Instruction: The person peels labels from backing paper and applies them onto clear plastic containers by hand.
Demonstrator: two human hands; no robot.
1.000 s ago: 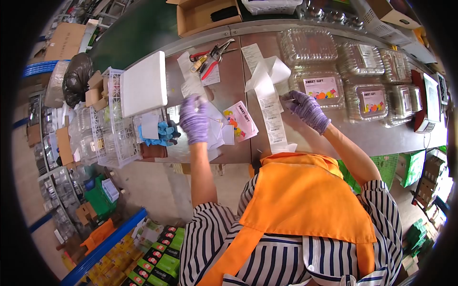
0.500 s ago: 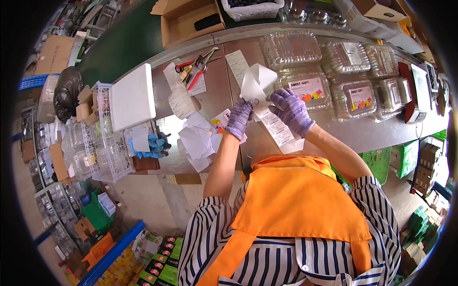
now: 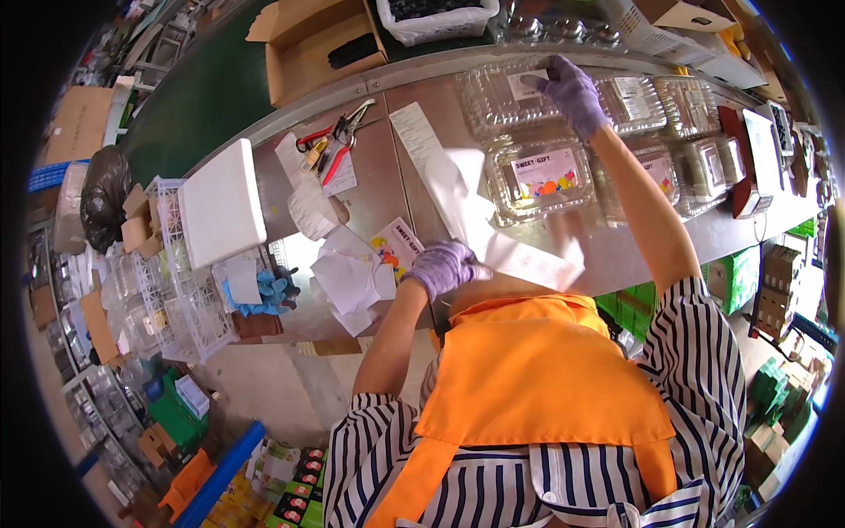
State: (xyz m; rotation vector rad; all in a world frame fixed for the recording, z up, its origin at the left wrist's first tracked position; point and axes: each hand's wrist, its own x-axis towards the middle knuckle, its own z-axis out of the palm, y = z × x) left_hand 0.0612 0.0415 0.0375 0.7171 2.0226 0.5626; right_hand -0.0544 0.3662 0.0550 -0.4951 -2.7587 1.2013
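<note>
My left hand [image 3: 440,268], in a purple knit glove, is closed on a long strip of printed white labels [image 3: 466,216]. The strip trails up the steel table, and its near end is blurred by motion. In the same kind of glove, my right hand [image 3: 574,97] reaches over a clear plastic clamshell box [image 3: 493,110] at the back. Its fingers are at the right edge of a white printed label [image 3: 521,87] over the lid. Nearer me stands another clamshell with a SWEET-GIFT card [image 3: 544,172]. A loose SWEET-GIFT card [image 3: 399,245] lies beside my left hand.
More clamshell boxes [image 3: 629,99] stand to the right, before a red-and-white device [image 3: 748,167]. Red-handled pruners [image 3: 339,150] and loose papers [image 3: 348,273] lie on the left. A white foam board [image 3: 224,202] and plastic crate [image 3: 189,299] are farther left. An open carton [image 3: 304,62] stands behind.
My right hand has moved from the label strip up to the back clamshell, where a white label now shows. My left hand has come slightly down and toward me, with the strip swinging.
</note>
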